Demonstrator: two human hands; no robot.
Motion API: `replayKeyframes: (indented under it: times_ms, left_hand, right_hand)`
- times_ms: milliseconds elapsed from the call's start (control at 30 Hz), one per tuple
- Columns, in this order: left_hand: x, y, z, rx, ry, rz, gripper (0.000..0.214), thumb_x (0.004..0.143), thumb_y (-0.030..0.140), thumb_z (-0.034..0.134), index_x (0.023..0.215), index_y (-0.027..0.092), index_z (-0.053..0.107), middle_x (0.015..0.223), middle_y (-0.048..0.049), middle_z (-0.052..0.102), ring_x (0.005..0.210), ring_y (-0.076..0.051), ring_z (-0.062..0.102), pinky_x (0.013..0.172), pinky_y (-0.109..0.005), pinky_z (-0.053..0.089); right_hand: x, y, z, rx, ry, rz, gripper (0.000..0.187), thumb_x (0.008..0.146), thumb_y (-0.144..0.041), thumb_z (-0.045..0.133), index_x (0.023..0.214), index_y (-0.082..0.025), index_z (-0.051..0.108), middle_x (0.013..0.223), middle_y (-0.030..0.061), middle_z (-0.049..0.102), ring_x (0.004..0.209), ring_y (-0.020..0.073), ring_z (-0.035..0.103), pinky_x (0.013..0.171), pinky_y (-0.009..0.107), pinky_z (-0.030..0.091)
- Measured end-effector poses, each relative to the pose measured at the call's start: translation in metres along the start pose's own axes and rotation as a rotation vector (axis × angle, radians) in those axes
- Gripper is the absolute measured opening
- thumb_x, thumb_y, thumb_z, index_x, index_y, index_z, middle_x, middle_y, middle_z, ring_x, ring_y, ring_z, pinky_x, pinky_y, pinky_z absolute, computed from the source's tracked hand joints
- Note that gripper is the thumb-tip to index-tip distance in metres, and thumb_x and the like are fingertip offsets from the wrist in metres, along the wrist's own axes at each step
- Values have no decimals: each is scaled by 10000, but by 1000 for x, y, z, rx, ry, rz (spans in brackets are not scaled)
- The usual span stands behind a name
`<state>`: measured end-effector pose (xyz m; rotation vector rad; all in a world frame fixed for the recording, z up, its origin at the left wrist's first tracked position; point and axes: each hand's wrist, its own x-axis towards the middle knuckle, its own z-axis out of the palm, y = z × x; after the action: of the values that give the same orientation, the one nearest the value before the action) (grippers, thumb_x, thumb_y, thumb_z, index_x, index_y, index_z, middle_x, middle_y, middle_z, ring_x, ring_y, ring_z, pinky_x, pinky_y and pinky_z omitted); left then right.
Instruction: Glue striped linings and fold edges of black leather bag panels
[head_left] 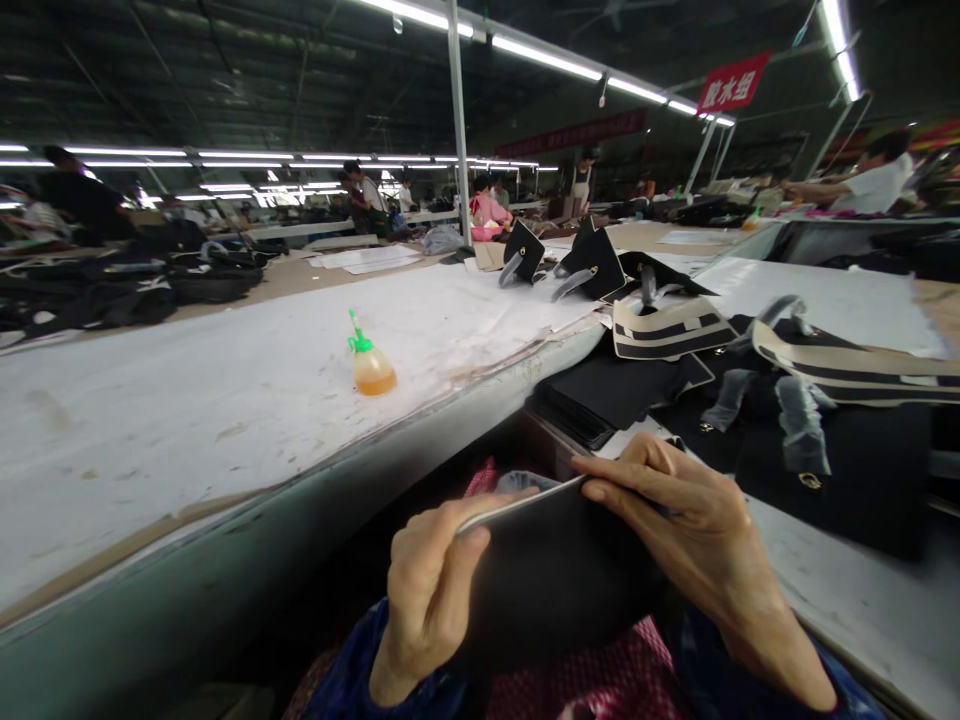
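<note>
A flat black panel of bag material (559, 570) with a pale top edge rests over my lap at the bottom centre. My left hand (431, 590) grips its left side, fingers curled over the top edge. My right hand (690, 530) pinches the top edge from the right, thumb and fingers pressed together on it. Both hands are closed on the panel.
A small squeeze bottle of amber liquid with a green nozzle (370, 365) stands on the long white-covered table (187, 420) to my left. Stacks of black pieces (607, 395) and black-and-cream striped bag parts (667, 325) lie to the right. Several people work at far tables.
</note>
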<state>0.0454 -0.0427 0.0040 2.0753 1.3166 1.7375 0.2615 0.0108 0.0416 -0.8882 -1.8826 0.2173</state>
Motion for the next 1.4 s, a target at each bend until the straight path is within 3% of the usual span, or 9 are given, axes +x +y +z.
replayKeyframes:
  times_ms: [233,367,533,667,767,867,1033,1200,1400]
  left_hand:
    - [0,-2,1,-45,-35,93,319,977,152,500,1220,262,675,1099,18,775,926,-131,720,846,-193,499]
    - [0,-3,1,-72,-66,106,339,982,131,481,1241,269,650,1125,15,768,954,-136,718,877,-203,492]
    - [7,-9,-8,-41,-105,-42,249,982,168,506,1158,259,658,1083,4,767,928,-128,710,827,-186,487]
    - [21,-11,-8,77,-302,-211,159,975,204,505,1019,213,658,938,-15,769,797,-150,723,712,-219,498]
    - [31,-4,8,401,-532,-282,227,967,172,452,1055,180,661,849,-66,772,781,-259,745,662,-316,490]
    - [37,5,26,643,-642,-324,307,966,143,377,1109,151,648,806,-109,769,747,-325,747,591,-350,452]
    - [36,3,25,544,-600,-274,338,983,194,368,1181,194,642,697,-53,736,644,-259,720,570,-311,388]
    - [24,-4,2,271,-533,-196,284,995,298,414,899,204,664,492,51,497,418,-121,504,490,-259,302]
    - [19,-1,-4,183,-496,-160,256,991,280,442,860,193,644,502,69,422,410,-89,409,471,-244,283]
  right_hand:
    - [1,4,1,-46,-40,-65,231,876,-158,678,1062,-254,774,679,-20,525,593,87,513,508,205,414]
    - [7,4,2,-92,-96,-109,186,908,-173,636,989,-256,781,674,-20,504,586,88,507,496,202,398]
    - [16,8,8,-223,-135,-173,165,947,-191,578,903,-217,735,701,-11,503,616,105,498,549,227,390]
    - [18,11,21,-388,-150,-315,251,986,-169,486,875,-217,706,707,-2,507,629,126,456,611,272,348]
    - [18,6,33,-441,-187,-417,311,1005,-151,421,863,-210,691,727,10,538,648,141,444,646,302,321]
    - [17,-1,38,-450,-197,-471,316,1018,-181,401,867,-194,678,736,17,569,661,154,446,665,321,313]
    - [12,0,13,-483,-70,-455,104,963,-225,575,984,-168,659,767,2,662,735,163,524,723,336,330]
    - [-2,29,-24,-510,69,-338,121,907,-316,666,981,-221,653,825,1,715,833,195,572,829,361,360]
    - [-25,56,-37,-547,174,-235,50,869,-300,719,916,-282,709,807,-9,720,824,210,556,802,381,331]
